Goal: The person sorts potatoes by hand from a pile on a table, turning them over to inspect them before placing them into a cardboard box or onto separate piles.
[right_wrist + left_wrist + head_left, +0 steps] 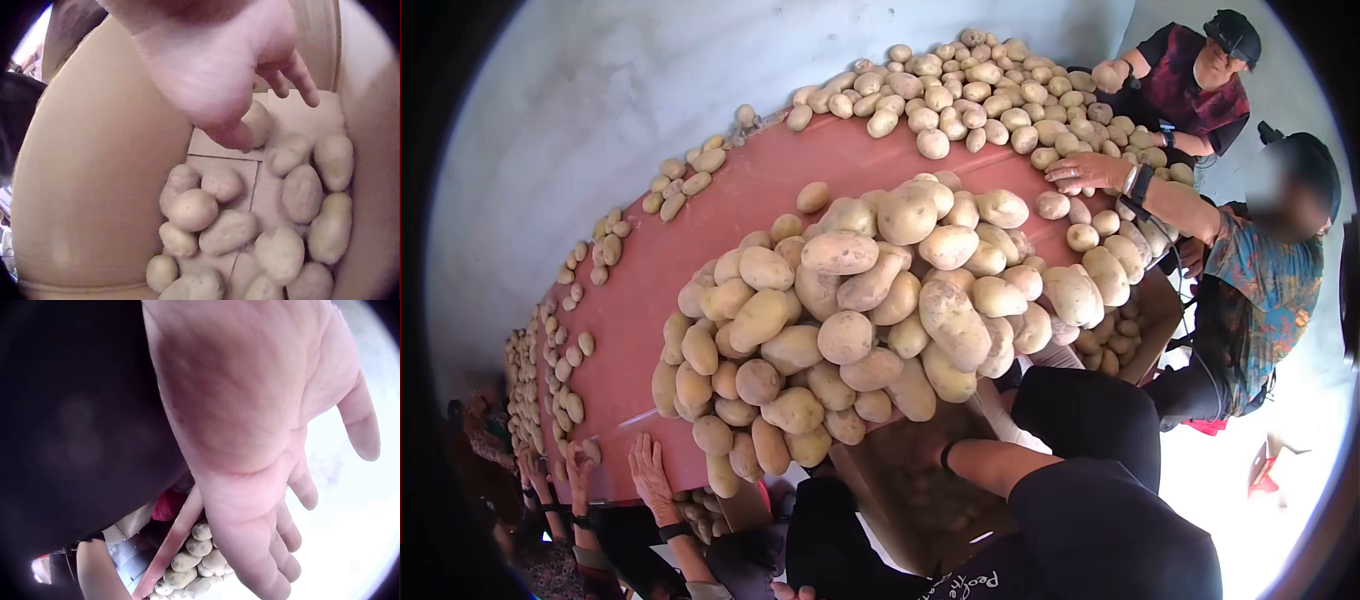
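Dozens of potatoes [840, 335] are heaped on a red table [655, 280], and beneath its near edge the wearer's right hand [209, 72] reaches down into a cardboard box [81, 162]. Its fingers are spread and loosely bent, and its thumb overlaps one pale potato [259, 124] near the far end of the box; whether thumb and potato touch, I cannot tell. More potatoes lie on the box's flaps at the bottom, in a cluster to the left and a rough column to the right. The left hand [250, 437] is held open beside a dark garment [75, 419], fingers extended and nothing in its grasp. Further loose potatoes run along the table's far side by a pale wall [630, 90]. A person in a dark red and black top [1195, 95] holds a potato at the upper right; nearer, a person in a patterned shirt [1268, 275] has one hand on the table beside the potatoes. Another potato-filled carton [1162, 318] stands below them.
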Tool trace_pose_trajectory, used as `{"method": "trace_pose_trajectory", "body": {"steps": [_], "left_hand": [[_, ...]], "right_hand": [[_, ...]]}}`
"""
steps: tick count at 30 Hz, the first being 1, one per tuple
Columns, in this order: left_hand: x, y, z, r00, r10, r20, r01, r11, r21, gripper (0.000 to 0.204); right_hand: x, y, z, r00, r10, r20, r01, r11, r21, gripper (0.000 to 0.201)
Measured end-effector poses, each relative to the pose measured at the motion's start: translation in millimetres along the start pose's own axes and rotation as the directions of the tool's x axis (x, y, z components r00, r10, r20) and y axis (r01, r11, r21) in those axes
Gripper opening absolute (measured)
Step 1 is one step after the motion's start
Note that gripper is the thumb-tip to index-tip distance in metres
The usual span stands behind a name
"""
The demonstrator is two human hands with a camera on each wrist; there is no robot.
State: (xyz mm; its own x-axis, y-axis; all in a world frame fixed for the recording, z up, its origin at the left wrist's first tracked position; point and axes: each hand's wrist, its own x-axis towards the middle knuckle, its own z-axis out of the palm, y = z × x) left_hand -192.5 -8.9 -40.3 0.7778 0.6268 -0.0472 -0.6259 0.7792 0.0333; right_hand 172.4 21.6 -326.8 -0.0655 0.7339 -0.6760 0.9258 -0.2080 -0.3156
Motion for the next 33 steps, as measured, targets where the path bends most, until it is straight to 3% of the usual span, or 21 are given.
{"method": "trace_pose_trajectory", "body": {"steps": [5,18,24,28,30,32,33], "left_hand": [[-4.1,6.5,-5.5,0.999,-0.039,0.008,0.040,0.999,-0.027,0.073],[0.6,12.9,1.7,0.993,-0.002,-0.120,0.005,1.000,0.024,0.069],[-13.1,8.2,-7.6,0.989,-0.001,-0.146,0.004,1.000,0.020,0.072],[-10.9,3.8,-10.9,0.996,-0.011,-0.083,0.012,1.000,0.006,0.076],[-3.3,1.5,-9.9,1.000,-0.018,-0.019,0.018,1.000,-0.002,0.077],[4.7,-1.1,-10.8,0.998,-0.023,0.065,0.023,1.000,0.002,0.078],[6.5,-3.4,-10.9,0.995,-0.031,0.093,0.031,0.999,-0.005,0.079]], "right_hand": [[24.0,5.9,-18.1,0.992,0.106,-0.073,-0.094,0.983,0.155,0.027],[36.3,18.8,-26.0,0.967,0.217,-0.134,-0.159,0.924,0.348,0.031],[31.2,19.8,-25.8,0.962,0.216,-0.165,-0.129,0.898,0.421,0.033],[-14.2,2.6,-28.4,0.940,0.201,-0.274,-0.001,0.808,0.590,0.034],[-43.8,-11.7,-37.9,0.924,0.158,-0.347,0.102,0.775,0.624,0.035],[-61.9,-11.4,-34.2,0.942,-0.060,-0.331,0.181,0.921,0.346,0.039],[-58.2,-11.2,-17.1,0.910,-0.217,-0.353,0.292,0.940,0.175,0.042]]}}
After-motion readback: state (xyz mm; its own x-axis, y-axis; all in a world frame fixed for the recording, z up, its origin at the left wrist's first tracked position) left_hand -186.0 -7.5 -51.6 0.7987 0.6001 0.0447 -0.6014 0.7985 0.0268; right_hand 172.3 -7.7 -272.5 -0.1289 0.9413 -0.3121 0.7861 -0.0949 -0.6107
